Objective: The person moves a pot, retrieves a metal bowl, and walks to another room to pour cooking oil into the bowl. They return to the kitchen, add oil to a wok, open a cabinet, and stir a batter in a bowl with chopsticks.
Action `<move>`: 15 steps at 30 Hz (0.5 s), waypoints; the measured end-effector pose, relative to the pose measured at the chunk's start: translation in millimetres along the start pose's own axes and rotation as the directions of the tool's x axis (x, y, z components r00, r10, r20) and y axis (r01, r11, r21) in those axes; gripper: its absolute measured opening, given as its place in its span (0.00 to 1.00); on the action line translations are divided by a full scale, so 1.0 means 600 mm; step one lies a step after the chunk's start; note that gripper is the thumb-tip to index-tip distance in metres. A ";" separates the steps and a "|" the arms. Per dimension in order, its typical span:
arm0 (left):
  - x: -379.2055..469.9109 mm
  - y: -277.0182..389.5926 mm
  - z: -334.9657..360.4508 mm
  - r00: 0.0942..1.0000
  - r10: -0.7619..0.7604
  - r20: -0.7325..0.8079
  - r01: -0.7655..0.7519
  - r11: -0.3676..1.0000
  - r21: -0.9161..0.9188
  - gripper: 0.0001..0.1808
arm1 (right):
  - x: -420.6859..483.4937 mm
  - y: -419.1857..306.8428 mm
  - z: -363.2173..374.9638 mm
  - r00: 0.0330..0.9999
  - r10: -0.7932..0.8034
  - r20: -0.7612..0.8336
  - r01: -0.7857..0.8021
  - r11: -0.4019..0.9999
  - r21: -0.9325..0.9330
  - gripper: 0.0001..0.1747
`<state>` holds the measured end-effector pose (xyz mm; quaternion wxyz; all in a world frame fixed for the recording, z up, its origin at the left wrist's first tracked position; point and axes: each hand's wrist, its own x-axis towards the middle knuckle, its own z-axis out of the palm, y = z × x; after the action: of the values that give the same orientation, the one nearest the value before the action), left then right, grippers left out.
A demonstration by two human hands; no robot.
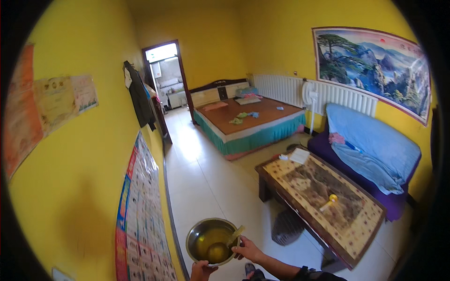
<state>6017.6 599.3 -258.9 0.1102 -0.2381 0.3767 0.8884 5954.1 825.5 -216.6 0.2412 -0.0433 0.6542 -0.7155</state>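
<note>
Both of my hands hold a round metal basin [195, 258] above the tiled floor at the bottom of the view. My left hand [201, 270] grips its near rim. On the right side of the rim, the fingers of my right hand [248, 250] are closed. A pale, translucent yellowish handle-like piece [236, 234] leans over the rim beside my right hand. Lower in the basin is a rounded shape, and I cannot tell whether it is an object or a reflection. Yellow tones on the inner metal look like reflected wall colour.
To the right stands a low table [358, 242] bearing a yellow-headed handheld item [332, 199] and white papers [299, 155]. Behind it are a sofa with a blue cover [372, 140] and a white standing fan [311, 96]. A bed [263, 121] and an open doorway [168, 77] lie ahead; a yellow wall [88, 147] rises left.
</note>
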 end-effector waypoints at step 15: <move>0.639 0.495 0.074 0.977 0.212 0.007 -0.212 0.976 0.049 0.25 | 0.829 -0.241 -0.040 0.993 0.019 0.117 -0.036 0.988 0.147 0.22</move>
<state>5560.2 432.4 -243.1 0.0208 -0.1930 0.4218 0.8856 5465.7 651.5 -207.5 0.2910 -0.0573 0.5845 -0.7553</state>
